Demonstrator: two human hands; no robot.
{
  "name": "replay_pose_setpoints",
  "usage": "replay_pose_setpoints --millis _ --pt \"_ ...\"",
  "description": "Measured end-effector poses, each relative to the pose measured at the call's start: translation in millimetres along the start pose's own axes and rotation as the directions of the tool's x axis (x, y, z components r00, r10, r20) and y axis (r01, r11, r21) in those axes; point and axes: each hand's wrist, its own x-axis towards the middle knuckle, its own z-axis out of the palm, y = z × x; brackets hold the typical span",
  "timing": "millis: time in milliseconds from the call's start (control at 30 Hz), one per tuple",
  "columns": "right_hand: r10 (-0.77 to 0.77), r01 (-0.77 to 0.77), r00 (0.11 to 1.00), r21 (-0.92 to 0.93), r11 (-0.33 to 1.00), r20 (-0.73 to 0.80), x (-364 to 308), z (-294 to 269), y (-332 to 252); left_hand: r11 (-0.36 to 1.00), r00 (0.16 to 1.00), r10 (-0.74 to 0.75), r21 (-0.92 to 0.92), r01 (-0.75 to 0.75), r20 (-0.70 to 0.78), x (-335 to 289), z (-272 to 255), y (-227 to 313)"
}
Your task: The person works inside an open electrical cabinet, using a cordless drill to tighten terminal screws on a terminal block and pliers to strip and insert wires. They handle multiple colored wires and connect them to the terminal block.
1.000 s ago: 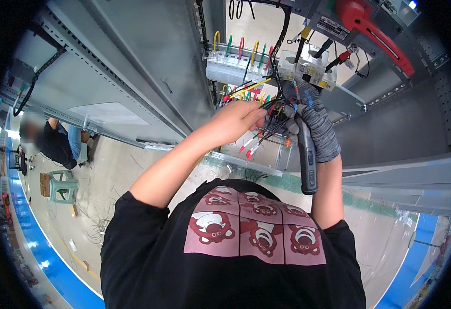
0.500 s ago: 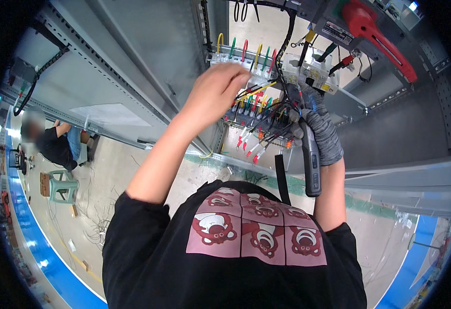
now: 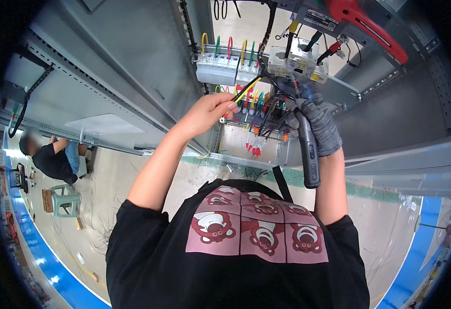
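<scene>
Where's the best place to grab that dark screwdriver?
Probably the thick lower end of the screwdriver, approached from the wearer's side: it sticks out below the gloved right hand, while the thin shaft points away toward the clear-covered box.

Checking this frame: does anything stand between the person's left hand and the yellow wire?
Nothing visible does. The left hand has the yellow wire in its grip, between thumb and fingers; from there the wire slants up and right towards the black cable harness.
</scene>
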Motion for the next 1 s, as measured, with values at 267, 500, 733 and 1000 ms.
replay_pose_setpoints --millis 267,500,733,1000 --pt "-0.071 0.07 0.997 -0.16 0.985 0.0 17.3 -5.5 13.4 0.789 0.777 0.472 0.593 -0.161 -0.417 -1.2 3.5 25.8" --pt "-0.116 0.119 0.993 -0.107 0.987 0.032 18.6 -18.6 18.4 0.979 0.988 0.149 0.137 -0.152 0.027 4.3 43.8 73.9" --pt "-0.084 0.078 0.994 -0.076 0.994 -0.074 0.6 -24.6 12.7 0.986 0.991 -0.021 -0.159 0.041 0.129 16.8 68.4 57.4" --pt "-0.058 0.055 0.994 -0.03 0.998 -0.09 -47.9 -37.0 34.9 0.955 0.982 -0.125 -0.251 0.158 0.144 23.0 84.0 61.1"
